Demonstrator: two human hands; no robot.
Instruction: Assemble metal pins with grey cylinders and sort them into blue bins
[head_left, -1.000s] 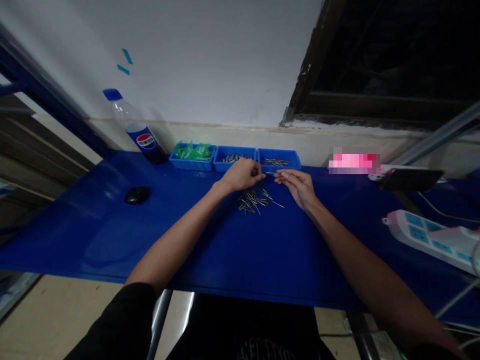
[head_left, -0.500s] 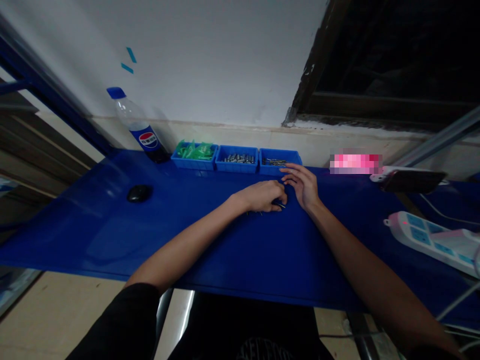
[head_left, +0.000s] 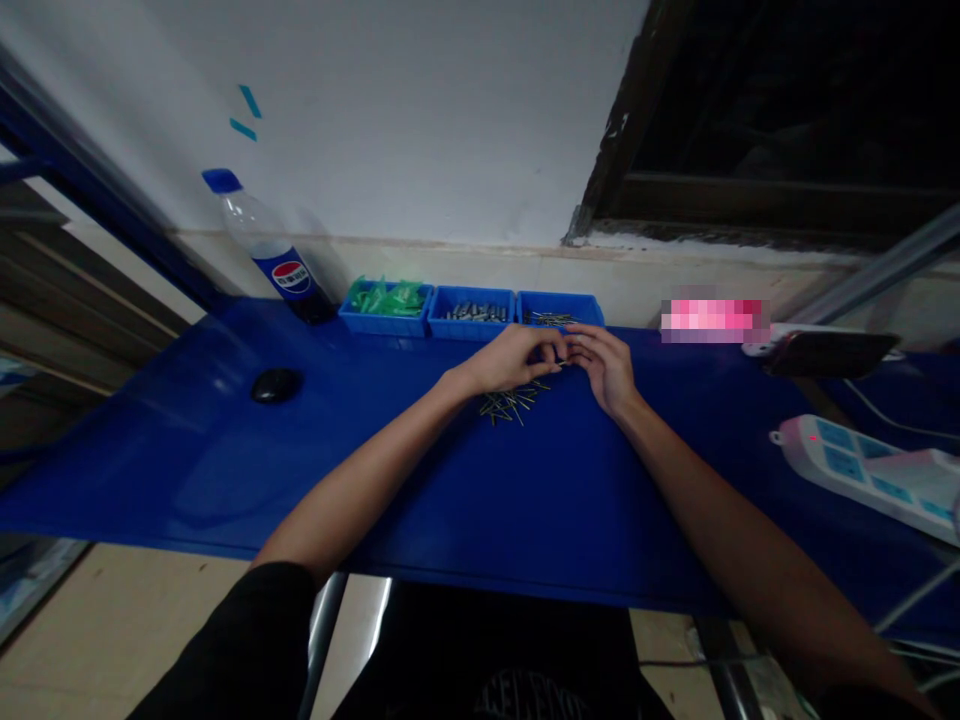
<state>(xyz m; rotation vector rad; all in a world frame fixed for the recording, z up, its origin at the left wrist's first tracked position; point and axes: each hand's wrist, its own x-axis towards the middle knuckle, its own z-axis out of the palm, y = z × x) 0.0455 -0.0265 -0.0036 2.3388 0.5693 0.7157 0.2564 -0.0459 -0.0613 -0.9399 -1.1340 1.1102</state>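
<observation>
My left hand (head_left: 516,358) and my right hand (head_left: 606,365) meet fingertip to fingertip over the blue table (head_left: 225,440), both pinched around a small thin metal pin that barely shows. Just below them lies a loose heap of metal pins (head_left: 511,402). Behind the hands stand three small blue bins: one with green plastic parts (head_left: 387,303), one with grey metal pieces (head_left: 472,312), one with dark pins (head_left: 559,314).
A cola bottle (head_left: 271,256) stands at the back left beside the bins. A black mouse (head_left: 277,384) lies on the left. A white power strip (head_left: 870,475) and a phone (head_left: 825,353) sit at the right. The wall runs just behind the bins.
My left hand lifted off the pin heap, where it rested half a second ago, and moved up to meet my right hand's fingertips. The heap shows again.
</observation>
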